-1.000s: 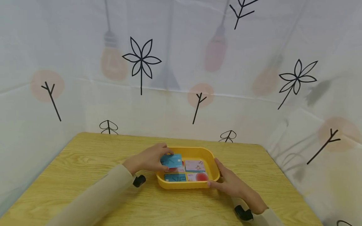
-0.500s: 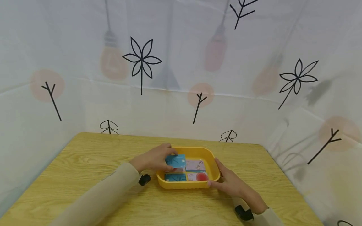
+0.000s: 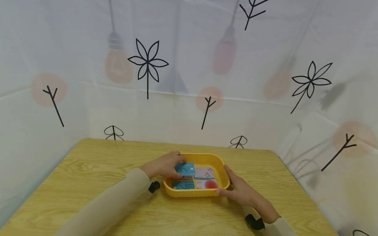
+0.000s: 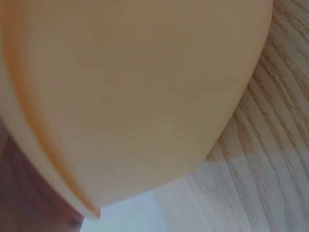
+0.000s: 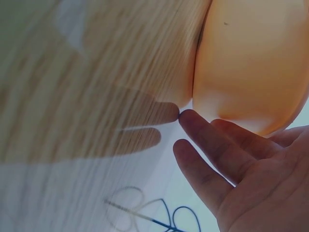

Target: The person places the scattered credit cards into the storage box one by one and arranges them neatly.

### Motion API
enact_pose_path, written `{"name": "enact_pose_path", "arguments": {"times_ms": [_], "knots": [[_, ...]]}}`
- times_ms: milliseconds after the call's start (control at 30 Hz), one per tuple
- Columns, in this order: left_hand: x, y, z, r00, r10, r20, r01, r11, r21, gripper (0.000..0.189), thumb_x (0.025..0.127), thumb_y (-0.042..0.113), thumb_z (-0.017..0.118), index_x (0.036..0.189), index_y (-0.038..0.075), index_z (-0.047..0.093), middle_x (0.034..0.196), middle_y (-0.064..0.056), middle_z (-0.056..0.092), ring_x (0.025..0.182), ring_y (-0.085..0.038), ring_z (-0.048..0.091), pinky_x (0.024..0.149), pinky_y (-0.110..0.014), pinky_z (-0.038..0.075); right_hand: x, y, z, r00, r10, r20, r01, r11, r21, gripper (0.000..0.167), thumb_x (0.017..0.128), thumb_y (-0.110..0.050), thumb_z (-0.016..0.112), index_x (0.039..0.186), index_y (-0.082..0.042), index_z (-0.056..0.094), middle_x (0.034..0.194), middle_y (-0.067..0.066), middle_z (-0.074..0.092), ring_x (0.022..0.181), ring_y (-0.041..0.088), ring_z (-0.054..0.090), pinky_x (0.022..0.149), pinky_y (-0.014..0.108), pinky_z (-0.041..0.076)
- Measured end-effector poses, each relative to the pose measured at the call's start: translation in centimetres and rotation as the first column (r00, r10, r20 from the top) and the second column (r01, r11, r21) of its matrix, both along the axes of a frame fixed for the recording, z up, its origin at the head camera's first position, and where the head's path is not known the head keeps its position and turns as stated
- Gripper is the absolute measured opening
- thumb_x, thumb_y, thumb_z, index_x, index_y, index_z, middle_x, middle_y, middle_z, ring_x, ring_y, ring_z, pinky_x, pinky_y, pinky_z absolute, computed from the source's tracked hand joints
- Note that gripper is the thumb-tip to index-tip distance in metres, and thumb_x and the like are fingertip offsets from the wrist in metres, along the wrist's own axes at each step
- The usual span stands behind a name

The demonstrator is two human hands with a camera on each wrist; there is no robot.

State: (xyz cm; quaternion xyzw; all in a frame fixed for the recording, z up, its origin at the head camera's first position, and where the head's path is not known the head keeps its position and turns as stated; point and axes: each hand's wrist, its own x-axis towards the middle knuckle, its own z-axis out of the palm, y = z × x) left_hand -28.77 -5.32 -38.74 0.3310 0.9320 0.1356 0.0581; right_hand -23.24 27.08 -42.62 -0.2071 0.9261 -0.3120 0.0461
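In the head view, a yellow plastic tray (image 3: 195, 193) stands on the table with several printed cards in it. My left hand (image 3: 166, 165) reaches over its left end, thumb and fingers pinching the blue card (image 3: 186, 169) by its edges. That card lies over another, partly covered card. Beside it is a pale pink card (image 3: 204, 172); in the front row are a teal card (image 3: 183, 185) and a white card with a red circle (image 3: 208, 184). My right hand (image 3: 243, 191) rests against the tray's right end, thumb at the front rim, fingers straight in the right wrist view.
The wood-grain table (image 3: 189, 216) extends around the tray on all sides. Behind it hangs a white cloth (image 3: 183, 121) printed with plants and bulbs. The left wrist view is mostly filled by the tray's outer wall (image 4: 145, 96).
My left hand has moved slightly right with the blue card, which now sits farther over the left back part of the tray. My right hand and the tray have stayed in place.
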Motion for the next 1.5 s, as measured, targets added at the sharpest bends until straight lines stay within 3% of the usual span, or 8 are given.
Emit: {"name": "enact_pose_path", "arguments": {"times_ms": [400,767,1067,1500], "knots": [[-0.6,0.9,-1.0,1.000,0.001,0.006,-0.001,0.997,-0.079,0.051,0.084,0.039,0.072,0.129,0.021,0.056,0.126,-0.005,0.048,0.113,-0.021,0.048,0.093,-0.037,0.044,0.1,-0.1,0.1,1.000,-0.018,0.022,0.019,1.000,-0.009,0.107,0.080,-0.056,0.068,0.154,-0.011,0.006,0.150,0.009,0.034,0.119,0.013,0.050,0.099,0.044,0.040],[-0.3,1.4,-0.9,0.998,0.014,-0.056,-0.023,0.985,-0.171,0.049,0.084,0.037,0.071,0.126,0.019,0.057,0.112,-0.001,0.051,0.096,-0.015,0.047,0.086,-0.034,0.044,0.0,-0.1,0.1,1.000,-0.013,0.021,0.013,1.000,-0.007,0.106,0.081,-0.056,0.068,0.154,-0.011,0.006,0.149,0.009,0.035,0.117,0.013,0.051,0.099,0.043,0.041],[-0.3,1.7,-1.2,0.996,0.024,-0.084,-0.044,0.969,-0.241,0.048,0.084,0.038,0.070,0.126,0.018,0.057,0.107,0.000,0.051,0.094,-0.016,0.046,0.086,-0.034,0.044,0.1,-0.1,0.0,1.000,0.000,0.014,0.000,1.000,-0.013,0.105,0.083,-0.055,0.067,0.154,-0.007,0.005,0.152,0.015,0.030,0.126,0.021,0.047,0.101,0.047,0.038],[-0.4,2.0,-1.8,0.992,0.030,-0.121,-0.062,0.960,-0.274,0.049,0.084,0.039,0.070,0.126,0.017,0.057,0.109,-0.001,0.053,0.093,-0.017,0.047,0.088,-0.035,0.043,0.0,-0.1,0.1,1.000,0.004,-0.010,-0.004,1.000,0.004,0.105,0.083,-0.056,0.066,0.154,-0.007,0.004,0.149,0.015,0.035,0.120,0.019,0.050,0.098,0.046,0.041]]}}
